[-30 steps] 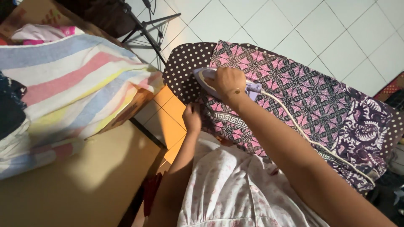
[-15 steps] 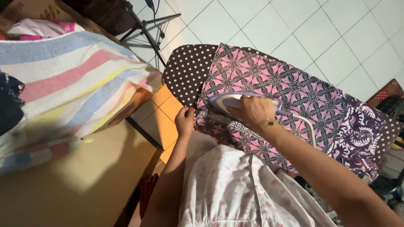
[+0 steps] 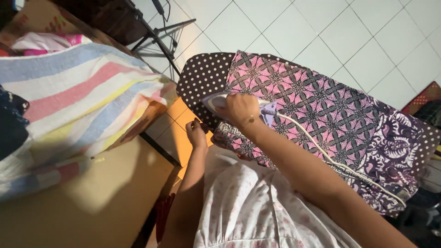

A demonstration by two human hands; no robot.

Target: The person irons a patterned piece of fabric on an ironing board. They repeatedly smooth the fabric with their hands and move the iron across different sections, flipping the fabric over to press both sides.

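White tiled floor (image 3: 294,27) lies open at twelve o'clock beyond the dotted ironing board (image 3: 202,76). The right hand (image 3: 239,109) is clamped on a white iron (image 3: 216,100) near the board's nose; the left hand (image 3: 196,134) pinches the pink patterned cloth (image 3: 312,105) at its six-o'clock edge.

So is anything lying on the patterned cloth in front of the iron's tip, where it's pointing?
Nothing visible does. The iron, gripped by the right hand, points at the bare dotted board end. The left hand pinches the pink patterned cloth at the near edge, beside it.

The right hand (image 3: 239,109) covers most of the iron (image 3: 216,100); the striped towel (image 3: 69,96) runs off the left edge.
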